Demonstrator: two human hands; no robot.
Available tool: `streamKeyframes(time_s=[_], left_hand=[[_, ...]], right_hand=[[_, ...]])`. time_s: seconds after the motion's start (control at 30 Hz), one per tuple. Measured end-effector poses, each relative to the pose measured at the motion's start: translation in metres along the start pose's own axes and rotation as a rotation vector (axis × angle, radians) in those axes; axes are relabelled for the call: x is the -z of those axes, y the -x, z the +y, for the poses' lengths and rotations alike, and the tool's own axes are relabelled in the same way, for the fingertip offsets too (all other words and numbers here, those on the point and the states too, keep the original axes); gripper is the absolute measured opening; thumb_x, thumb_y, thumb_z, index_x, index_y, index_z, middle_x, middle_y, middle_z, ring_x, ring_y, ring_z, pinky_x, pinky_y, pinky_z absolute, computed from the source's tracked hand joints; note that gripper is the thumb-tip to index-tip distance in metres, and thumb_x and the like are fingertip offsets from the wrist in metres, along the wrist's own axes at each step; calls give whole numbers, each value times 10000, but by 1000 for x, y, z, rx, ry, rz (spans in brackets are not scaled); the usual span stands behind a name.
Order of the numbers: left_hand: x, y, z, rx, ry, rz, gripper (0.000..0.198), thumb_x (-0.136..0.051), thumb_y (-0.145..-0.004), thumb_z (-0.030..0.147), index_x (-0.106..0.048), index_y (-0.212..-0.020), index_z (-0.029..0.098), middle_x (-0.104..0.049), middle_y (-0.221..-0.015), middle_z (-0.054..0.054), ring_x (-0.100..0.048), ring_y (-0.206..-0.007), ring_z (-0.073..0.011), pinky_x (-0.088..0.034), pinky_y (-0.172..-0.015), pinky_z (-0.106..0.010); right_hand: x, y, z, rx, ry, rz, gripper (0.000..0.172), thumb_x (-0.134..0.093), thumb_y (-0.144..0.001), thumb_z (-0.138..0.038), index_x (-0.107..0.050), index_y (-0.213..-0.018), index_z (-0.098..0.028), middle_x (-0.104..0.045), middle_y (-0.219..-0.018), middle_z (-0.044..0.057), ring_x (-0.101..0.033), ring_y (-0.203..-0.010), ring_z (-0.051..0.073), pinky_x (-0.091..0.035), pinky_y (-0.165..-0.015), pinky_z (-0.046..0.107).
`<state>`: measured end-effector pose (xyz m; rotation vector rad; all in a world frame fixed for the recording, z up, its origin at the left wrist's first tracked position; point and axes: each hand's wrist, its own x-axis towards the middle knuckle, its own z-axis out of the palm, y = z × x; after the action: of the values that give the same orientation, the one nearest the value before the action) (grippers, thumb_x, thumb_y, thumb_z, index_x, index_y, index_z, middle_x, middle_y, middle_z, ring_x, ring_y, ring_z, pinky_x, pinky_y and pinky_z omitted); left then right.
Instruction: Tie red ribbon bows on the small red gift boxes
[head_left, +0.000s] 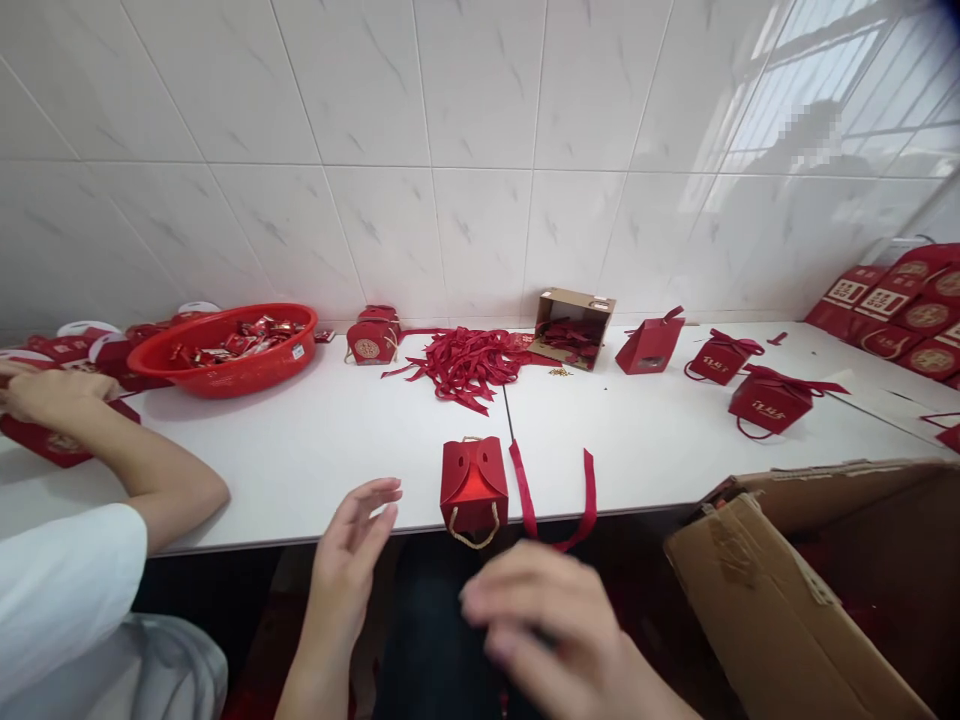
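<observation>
A small red gift box [474,480] with a beige rope handle stands at the table's front edge, its two curved top flaps leaving a bright red opening between them. To its left, my left hand [354,545] is held off the box, thumb and fingers apart, nothing in them. My right hand [551,615], blurred, hovers in front of the edge below the box, fingers bent and apart from the thumb, with nothing visible in it. Right of the box, a dark red ribbon [524,490] lies in a loop that hangs over the edge.
Behind are a ribbon pile [472,360], a tipped cardboard box [574,325], a red basin [225,370] of wrapped sweets and several finished-looking red boxes [772,400]. A large open carton [787,590] stands front right. A co-worker's arm [161,455] reaches in from the left.
</observation>
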<state>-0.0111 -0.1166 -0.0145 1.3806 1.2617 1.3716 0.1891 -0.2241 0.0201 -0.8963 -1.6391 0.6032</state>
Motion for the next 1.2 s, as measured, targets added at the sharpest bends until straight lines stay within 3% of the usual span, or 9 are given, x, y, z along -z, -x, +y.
streamKeyframes(time_s=[0.13,0.23,0.37,0.47,0.6,0.77,0.97,1.07,1.2], left_hand=[[-21,-7,-15,-2,-99,-130,359,-593,-777,408,-530,-1126,348,-514,-1282,-36,-470,-1209,-264,-446,-942,-409],[-39,-11,-21,-93,-183,-166,427,-583,-794,383,-476,-1207,383,-420,-1371,-23,-378,-1290,-252,-417,-992,-414],[-57,-15,-27,-185,-308,-221,447,-549,-822,354,-461,-1259,396,-337,-1430,-8,-283,-1348,-245,-300,-1098,-435],[-60,-14,-28,-175,-361,-283,387,-453,-880,346,-486,-1263,383,-299,-1452,5,-282,-1350,-239,-313,-1096,-431],[-60,-10,-27,-164,-394,-303,367,-365,-924,328,-497,-1266,342,-248,-1476,10,-274,-1353,-231,-374,-1058,-412],[-59,-11,-24,-167,-426,-346,357,-349,-929,316,-521,-1242,315,-240,-1480,2,-294,-1345,-213,-412,-1035,-359],[-44,-29,-6,-233,-576,-554,372,-378,-907,280,-524,-1247,321,-303,-1471,-7,-327,-1333,-241,-362,-1068,-423],[-42,-38,1,-312,-659,-589,384,-373,-897,233,-541,-1232,316,-326,-1462,0,-252,-1365,-257,-317,-1086,-479],[-51,-40,-1,-350,-623,-528,336,-385,-893,221,-591,-1147,301,-368,-1434,-2,-209,-1378,-260,-321,-1077,-504]], right_hand=[[18,-41,90,-321,283,294,188,-474,-878,-299,-643,-892,-216,-639,-892,61,-608,-768,172,-498,-685,310],[15,-54,144,-422,498,227,271,-477,-863,-335,-624,-1022,-172,-585,-956,87,-573,-662,149,-485,-646,309],[-2,-61,179,-541,692,206,404,-444,-872,-380,-560,-1184,-149,-518,-1012,120,-583,-720,185,-450,-614,308],[-7,-63,190,-608,671,199,304,-503,-839,-346,-643,-1033,-160,-518,-1010,111,-588,-714,180,-431,-608,296],[-3,-63,196,-605,571,226,219,-499,-835,-285,-685,-844,-170,-579,-922,83,-599,-734,168,-447,-658,280],[11,-61,187,-565,374,254,228,-520,-830,-333,-673,-868,-169,-671,-881,63,-626,-776,163,-496,-709,268],[35,-52,139,-501,-41,233,261,-618,-768,-394,-660,-887,-166,-686,-826,70,-643,-736,184,-523,-699,311],[40,-51,109,-453,4,168,210,-603,-791,-362,-674,-886,-189,-673,-799,49,-622,-669,157,-508,-652,291],[35,-55,88,-407,84,93,167,-581,-810,-306,-695,-894,-219,-673,-830,41,-607,-669,143,-490,-627,272]])
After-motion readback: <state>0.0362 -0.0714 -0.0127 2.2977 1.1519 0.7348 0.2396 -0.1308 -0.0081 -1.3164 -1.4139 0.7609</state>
